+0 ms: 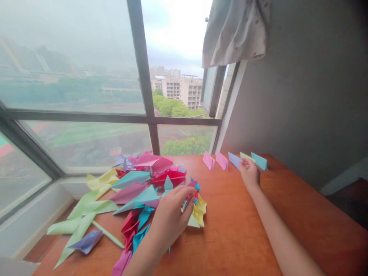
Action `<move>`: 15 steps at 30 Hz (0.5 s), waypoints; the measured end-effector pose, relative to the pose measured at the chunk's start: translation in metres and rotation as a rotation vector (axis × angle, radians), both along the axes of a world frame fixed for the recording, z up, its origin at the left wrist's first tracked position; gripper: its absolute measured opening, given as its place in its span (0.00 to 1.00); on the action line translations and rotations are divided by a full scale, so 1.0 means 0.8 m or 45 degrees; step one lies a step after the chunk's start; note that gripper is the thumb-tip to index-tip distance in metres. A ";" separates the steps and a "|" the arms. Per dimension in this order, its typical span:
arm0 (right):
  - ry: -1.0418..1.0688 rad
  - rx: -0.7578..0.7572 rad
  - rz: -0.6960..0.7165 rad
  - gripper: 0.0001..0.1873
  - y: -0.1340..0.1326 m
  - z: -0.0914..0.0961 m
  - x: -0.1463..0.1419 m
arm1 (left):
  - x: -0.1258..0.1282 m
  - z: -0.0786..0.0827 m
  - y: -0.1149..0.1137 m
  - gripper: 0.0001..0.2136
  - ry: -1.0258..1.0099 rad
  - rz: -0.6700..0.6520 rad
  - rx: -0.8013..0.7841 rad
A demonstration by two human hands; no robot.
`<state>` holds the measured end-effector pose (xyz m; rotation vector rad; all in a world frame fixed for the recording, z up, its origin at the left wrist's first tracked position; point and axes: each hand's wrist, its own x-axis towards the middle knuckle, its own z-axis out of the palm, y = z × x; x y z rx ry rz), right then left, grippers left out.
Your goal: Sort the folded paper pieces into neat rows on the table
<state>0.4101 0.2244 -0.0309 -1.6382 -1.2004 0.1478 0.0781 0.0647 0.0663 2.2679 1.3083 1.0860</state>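
Near far table edge point(196, 160), right hand point(251, 174) pinches green paper point(246, 156); left hand point(174, 207) apart, half-curled, hold unclear.

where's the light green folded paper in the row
Head view: the light green folded paper is right of centre, at the right hand, between purple folded paper and blue folded paper.

On my feed I see a left hand point(174, 211) and a right hand point(250, 174), both bare; the slim left forearm point(146, 251) and right forearm point(280, 232), bare too, narrow toward the wrists point(255, 188).
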 end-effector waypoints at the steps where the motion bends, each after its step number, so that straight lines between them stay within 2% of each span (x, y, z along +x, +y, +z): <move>1: 0.036 0.009 0.069 0.21 -0.003 -0.002 -0.015 | -0.010 0.004 0.000 0.08 0.021 0.030 0.027; 4: 0.135 0.021 0.239 0.20 -0.014 -0.012 -0.055 | -0.051 0.008 0.002 0.07 0.068 0.182 0.105; 7: 0.215 0.018 0.326 0.20 -0.027 -0.024 -0.079 | -0.103 0.001 0.010 0.08 0.176 0.413 0.131; 11: 0.273 0.003 0.382 0.19 -0.042 -0.038 -0.091 | -0.167 -0.011 0.019 0.11 0.421 0.652 0.075; 15: 0.300 -0.028 0.421 0.18 -0.048 -0.043 -0.090 | -0.206 -0.020 0.022 0.13 0.641 0.786 -0.022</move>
